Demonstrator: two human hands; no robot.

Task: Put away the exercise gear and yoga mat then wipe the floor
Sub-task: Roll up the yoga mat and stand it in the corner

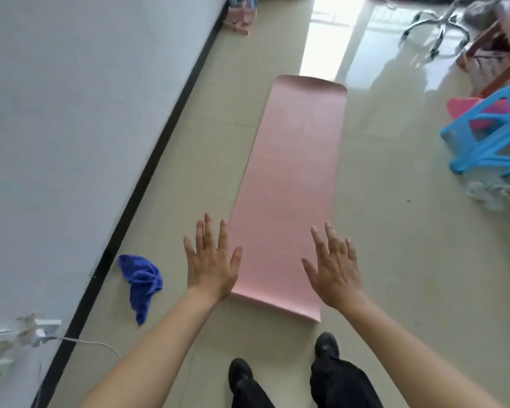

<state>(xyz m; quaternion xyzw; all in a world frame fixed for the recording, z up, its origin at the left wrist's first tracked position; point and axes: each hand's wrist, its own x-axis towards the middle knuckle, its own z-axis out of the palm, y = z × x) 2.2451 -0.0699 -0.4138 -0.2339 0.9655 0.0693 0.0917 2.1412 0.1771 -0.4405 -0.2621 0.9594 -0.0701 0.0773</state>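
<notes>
Glossy floor (pixel 395 260) is gleaming as two empty hands are hovering at the near end of the mat (pixel 289 187).
Left hand (pixel 211 260) and right hand (pixel 334 266) are spreading straight fingers, gripping nothing, one over each long edge. Pink mat is lying flat and unrolled, running away from the shoes (pixel 326 346). Blue cloth (pixel 143 282) is sitting crumpled left of it by the wall (pixel 71 113); blue stool (pixel 489 136) is standing well off right.
</notes>
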